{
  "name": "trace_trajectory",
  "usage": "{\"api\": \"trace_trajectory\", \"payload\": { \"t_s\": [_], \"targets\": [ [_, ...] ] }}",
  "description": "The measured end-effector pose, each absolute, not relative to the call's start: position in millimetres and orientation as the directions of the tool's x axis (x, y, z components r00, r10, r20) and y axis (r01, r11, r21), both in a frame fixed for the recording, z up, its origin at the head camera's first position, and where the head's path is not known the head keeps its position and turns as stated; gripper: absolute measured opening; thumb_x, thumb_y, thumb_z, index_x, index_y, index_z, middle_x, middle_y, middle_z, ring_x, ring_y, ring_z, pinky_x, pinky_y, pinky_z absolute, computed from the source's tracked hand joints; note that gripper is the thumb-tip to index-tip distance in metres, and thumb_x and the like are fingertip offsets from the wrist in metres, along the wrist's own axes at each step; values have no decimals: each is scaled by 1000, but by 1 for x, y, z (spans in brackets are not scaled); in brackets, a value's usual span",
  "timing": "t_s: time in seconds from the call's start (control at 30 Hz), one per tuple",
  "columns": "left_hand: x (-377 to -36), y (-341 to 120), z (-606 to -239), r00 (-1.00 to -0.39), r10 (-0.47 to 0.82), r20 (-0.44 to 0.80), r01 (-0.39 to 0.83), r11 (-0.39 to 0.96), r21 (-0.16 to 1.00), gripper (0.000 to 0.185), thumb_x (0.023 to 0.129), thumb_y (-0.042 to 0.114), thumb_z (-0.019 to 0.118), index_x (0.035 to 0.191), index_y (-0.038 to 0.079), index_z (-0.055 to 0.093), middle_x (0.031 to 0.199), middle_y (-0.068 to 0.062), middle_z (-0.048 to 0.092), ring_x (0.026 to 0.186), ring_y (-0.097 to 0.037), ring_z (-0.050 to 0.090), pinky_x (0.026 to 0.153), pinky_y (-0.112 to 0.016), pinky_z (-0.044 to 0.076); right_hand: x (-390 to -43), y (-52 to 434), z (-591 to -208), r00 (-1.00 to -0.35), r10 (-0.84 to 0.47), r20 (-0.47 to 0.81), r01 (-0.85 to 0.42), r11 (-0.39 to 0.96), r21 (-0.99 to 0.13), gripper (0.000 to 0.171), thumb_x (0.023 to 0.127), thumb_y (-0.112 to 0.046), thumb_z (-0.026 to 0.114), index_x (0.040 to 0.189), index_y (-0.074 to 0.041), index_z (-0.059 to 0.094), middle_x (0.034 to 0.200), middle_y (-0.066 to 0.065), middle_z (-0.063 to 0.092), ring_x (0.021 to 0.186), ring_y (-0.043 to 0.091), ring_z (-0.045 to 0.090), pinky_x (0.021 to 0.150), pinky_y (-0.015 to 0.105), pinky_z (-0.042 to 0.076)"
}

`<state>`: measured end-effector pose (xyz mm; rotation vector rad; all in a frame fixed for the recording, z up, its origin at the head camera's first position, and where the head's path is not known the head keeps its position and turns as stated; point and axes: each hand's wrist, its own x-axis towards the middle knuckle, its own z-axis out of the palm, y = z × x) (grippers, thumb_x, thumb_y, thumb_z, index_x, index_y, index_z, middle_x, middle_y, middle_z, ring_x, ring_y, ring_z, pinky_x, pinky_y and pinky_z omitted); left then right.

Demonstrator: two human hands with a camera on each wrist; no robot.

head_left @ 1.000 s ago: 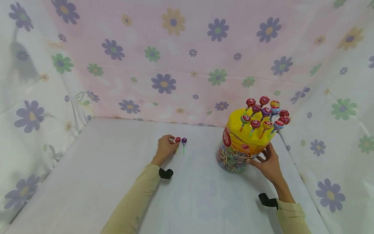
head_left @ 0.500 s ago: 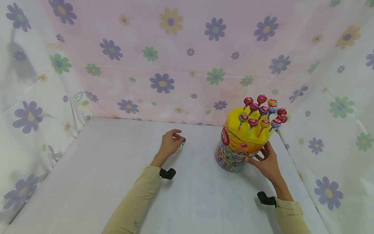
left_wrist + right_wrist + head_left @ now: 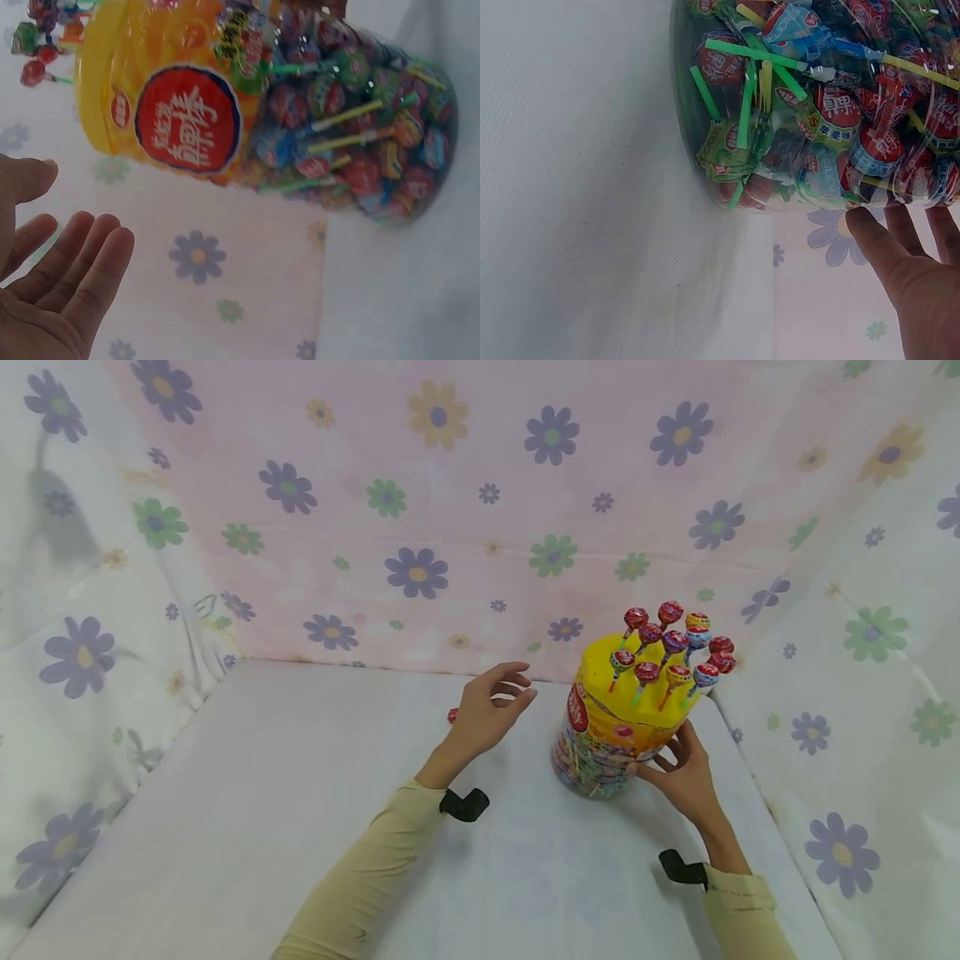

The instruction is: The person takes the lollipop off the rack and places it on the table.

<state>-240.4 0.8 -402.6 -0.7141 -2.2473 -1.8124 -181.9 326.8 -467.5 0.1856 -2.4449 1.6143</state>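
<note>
Clear plastic lollipop tub with yellow lid (image 3: 617, 727) stands on the white counter (image 3: 262, 793), right side. Right hand (image 3: 684, 777) rests spread fingers on its wall; left hand (image 3: 487, 714) hovers empty, fingers relaxed. Likely heavy, slick, rigid: hold low, both sides.

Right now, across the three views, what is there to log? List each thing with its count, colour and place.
lollipop tub: one, yellow lid over a clear body packed with wrapped lollipops, standing right of centre on the table.
lollipops in the lid: about a dozen, mostly red with some purple and blue, upright on sticks in the tub's top.
loose lollipop: one showing, red, on the table behind the left hand, mostly hidden.
table cover: one, white.
flowered cloth: pink and white with purple, green and yellow flowers, behind and at both sides.
left hand: raised, fingers relaxed, empty, beside the tub.
right hand: fingers against the tub's lower right side.
</note>
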Motion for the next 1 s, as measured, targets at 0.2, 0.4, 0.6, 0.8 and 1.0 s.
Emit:
{"api": "trace_trajectory", "payload": {
  "t_s": [0.2, 0.4, 0.6, 0.8, 1.0],
  "targets": [
    [-231, 29, -374, -809, 330, 487, 535, 67, 842, 46, 98, 9, 68, 141, 4, 56, 122, -17, 67, 109, -27, 69, 94, -27, 58, -183, 329, -466, -972, 10, 236, -214, 391, -895, 93, 88, -7, 80, 161, -24, 25, 155, 15, 38, 136, 34, 47, 93, 11, 49],
    [-227, 49, -355, -769, 339, 542, 565, -38, 825, 49, 97, 5, 67, 143, 0, 53, 127, -20, 64, 116, -29, 66, 97, -26, 56, -187, 326, -464, -972, 1, 234, -218, 363, -906, 92, 88, -8, 80, 160, -25, 26, 155, 13, 38, 137, 33, 46, 94, 12, 49],
    [-226, 63, -347, -768, 351, 536, 552, -61, 832, 50, 96, 3, 67, 144, 0, 51, 127, -20, 64, 118, -29, 64, 98, -25, 55, -190, 323, -467, -973, 1, 231, -216, 353, -911, 94, 88, -7, 80, 161, -24, 25, 157, 14, 37, 140, 42, 42, 96, 15, 49],
    [-225, 71, -348, -767, 356, 534, 542, -85, 836, 47, 97, -1, 65, 142, 0, 52, 119, -21, 66, 111, -30, 68, 97, -25, 56, -189, 325, -469, -973, 1, 233, -217, 360, -907, 95, 87, -9, 81, 162, -24, 23, 157, 15, 36, 140, 44, 42, 96, 17, 50],
    [-224, 79, -349, -758, 365, 541, 544, -104, 833, 41, 97, -1, 64, 138, -2, 56, 117, -21, 67, 109, -30, 68, 94, -25, 57, -185, 329, -471, -971, 11, 239, -220, 356, -908, 96, 87, -7, 81, 162, -25, 24, 157, 13, 36, 140, 43, 43, 95, 15, 50]
  ]
}}
